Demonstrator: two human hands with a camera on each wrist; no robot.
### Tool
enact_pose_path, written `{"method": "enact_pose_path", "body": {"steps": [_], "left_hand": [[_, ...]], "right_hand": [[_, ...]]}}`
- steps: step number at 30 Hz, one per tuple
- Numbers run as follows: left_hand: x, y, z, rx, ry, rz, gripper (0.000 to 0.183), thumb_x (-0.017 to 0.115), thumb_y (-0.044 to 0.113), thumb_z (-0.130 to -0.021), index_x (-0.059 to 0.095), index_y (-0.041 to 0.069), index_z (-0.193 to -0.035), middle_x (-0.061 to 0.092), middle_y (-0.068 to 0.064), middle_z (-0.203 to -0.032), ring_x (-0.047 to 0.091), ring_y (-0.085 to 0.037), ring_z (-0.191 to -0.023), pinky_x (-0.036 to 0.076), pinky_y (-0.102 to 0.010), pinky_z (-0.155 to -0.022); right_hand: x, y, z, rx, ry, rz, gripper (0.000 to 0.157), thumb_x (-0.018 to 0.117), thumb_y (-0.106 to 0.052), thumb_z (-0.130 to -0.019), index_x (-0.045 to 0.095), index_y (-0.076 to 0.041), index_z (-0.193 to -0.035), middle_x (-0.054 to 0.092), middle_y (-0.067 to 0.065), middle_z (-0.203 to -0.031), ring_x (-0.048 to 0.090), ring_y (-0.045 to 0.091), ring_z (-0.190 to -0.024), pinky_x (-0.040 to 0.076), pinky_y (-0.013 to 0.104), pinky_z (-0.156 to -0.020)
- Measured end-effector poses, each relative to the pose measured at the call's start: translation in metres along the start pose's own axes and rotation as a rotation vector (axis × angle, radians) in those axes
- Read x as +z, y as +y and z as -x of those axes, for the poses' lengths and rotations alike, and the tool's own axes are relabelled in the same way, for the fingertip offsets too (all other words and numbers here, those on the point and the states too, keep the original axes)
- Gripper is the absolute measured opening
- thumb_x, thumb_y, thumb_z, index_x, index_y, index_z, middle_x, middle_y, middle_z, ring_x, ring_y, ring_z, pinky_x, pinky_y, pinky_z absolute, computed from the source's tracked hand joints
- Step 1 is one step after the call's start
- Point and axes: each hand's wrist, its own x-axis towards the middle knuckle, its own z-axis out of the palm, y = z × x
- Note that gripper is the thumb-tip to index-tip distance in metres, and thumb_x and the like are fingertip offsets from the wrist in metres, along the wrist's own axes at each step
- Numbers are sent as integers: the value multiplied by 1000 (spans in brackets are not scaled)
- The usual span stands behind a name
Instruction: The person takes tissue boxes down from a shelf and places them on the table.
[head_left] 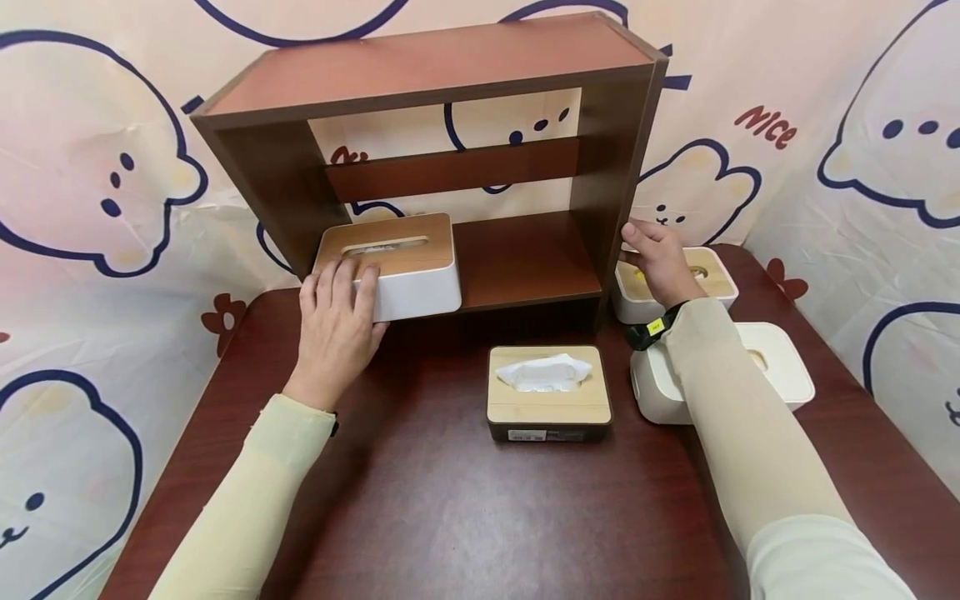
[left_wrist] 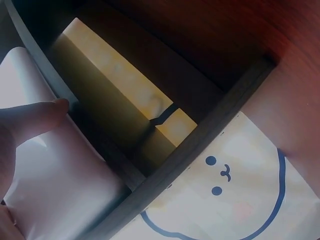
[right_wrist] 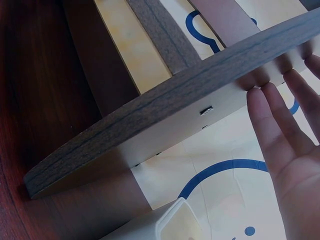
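A white tissue box [head_left: 416, 292] with a wood-look lid sits at the left end of the brown shelf [head_left: 525, 258], its front over the shelf's front edge. My left hand [head_left: 337, 321] holds it, fingers over the lid's front edge. In the left wrist view the thumb [left_wrist: 40, 117] lies along the white side of the box. At the shelf's right upright, my right hand [head_left: 663, 258] rests its fingertips on the outer face; the right wrist view shows the fingers [right_wrist: 280, 117] extended against that panel [right_wrist: 165, 130].
A dark tissue box [head_left: 549, 398] with a light wood lid and a protruding tissue stands before the shelf. Right of it are a rounded white tissue box [head_left: 783, 367] and another wood-lidded one [head_left: 718, 279], partly behind my right arm. A cartoon-print cloth [head_left: 825, 100] surrounds the dark-red table [head_left: 480, 517].
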Motion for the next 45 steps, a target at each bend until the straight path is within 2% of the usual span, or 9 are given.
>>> {"method": "enact_pose_path", "body": {"steps": [15, 21, 28, 39, 45], "left_hand": [[1, -3, -1, 16, -15, -52, 78, 82, 26, -76, 39, 1, -137, 43, -27, -137, 38, -43, -128, 29, -56, -101], [2, -4, 2, 30, 42, -51, 76, 82, 24, -75, 43, 1, -135, 45, -26, -136, 41, -42, -125, 33, -56, -97], [1, -7, 8, 60, 113, -55, 69, 79, 24, -76, 47, 1, -133, 48, -26, -134, 44, -42, -124, 35, -58, -94], [-1, -9, 12, 75, 138, -33, 73, 82, 24, -73, 48, 3, -134, 49, -25, -135, 46, -41, -123, 36, -58, -93], [-5, -7, 14, 87, 118, -40, 77, 84, 26, -71, 48, 3, -135, 48, -25, -137, 46, -41, -123, 36, -58, -93]], "right_hand": [[-2, -1, -4, 2, -4, 21, 31, 64, -28, -96, 71, -12, -122, 65, -1, -122, 58, 18, -111, 52, 27, -86], [-1, 1, -4, -6, -7, -6, 27, 65, -24, -96, 73, -11, -118, 67, -2, -117, 59, 17, -106, 51, 28, -86], [0, 0, -4, -5, -10, 17, 27, 63, -25, -97, 73, -11, -118, 67, -2, -118, 58, 18, -107, 51, 28, -87], [-1, 3, -3, -22, -12, -15, 25, 64, -24, -97, 74, -11, -115, 68, -1, -115, 59, 18, -103, 51, 29, -86], [-2, 2, -1, -18, -19, -1, 28, 64, -26, -96, 73, -11, -118, 67, -2, -117, 59, 18, -106, 51, 29, -87]]}}
